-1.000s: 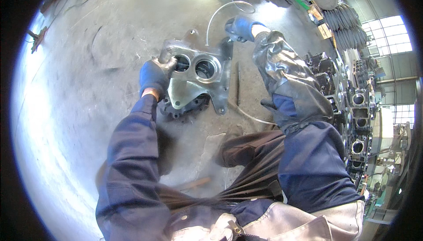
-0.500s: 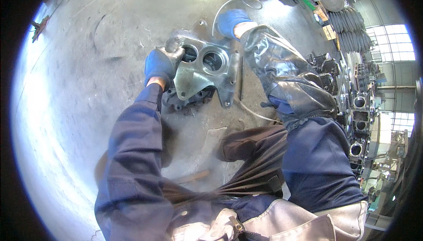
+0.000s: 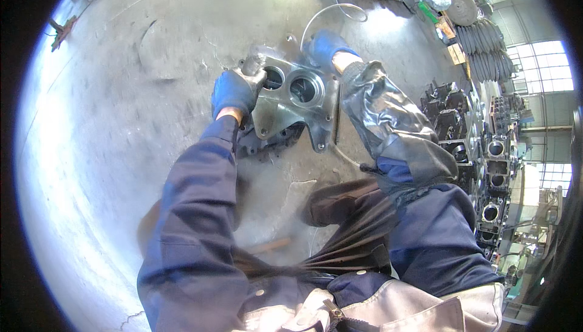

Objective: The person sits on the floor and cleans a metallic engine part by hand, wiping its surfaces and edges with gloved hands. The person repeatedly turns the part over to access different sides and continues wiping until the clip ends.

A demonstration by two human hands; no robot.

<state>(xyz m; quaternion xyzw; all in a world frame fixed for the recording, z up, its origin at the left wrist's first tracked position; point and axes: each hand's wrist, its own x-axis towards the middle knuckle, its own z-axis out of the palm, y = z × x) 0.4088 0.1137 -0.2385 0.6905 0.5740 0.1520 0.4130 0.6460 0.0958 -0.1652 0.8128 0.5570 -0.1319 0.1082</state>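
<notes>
A grey metal casting with a flat machined face and two round bores lies on the floor in front of me. At its left edge, my left hand, in a blue glove with a greyed palm side, is closed on the rim beside the left bore. My right hand, also blue-gloved, is curled at the casting's far right corner. Its fingertips and whatever they hold are hidden from me. A pale thin hose loops up from beside that hand. A black shiny sleeve cover wraps my right forearm.
Dark engine-block-like castings stand in rows on the right. Behind them are stacked dark ribbed parts, a round metal disc and wooden blocks. A reddish metal piece lies far left on the concrete floor.
My right hand has come a little closer to the casting's far corner. My left hand keeps its grip. The whole scene sits slightly further right and lower in view.
</notes>
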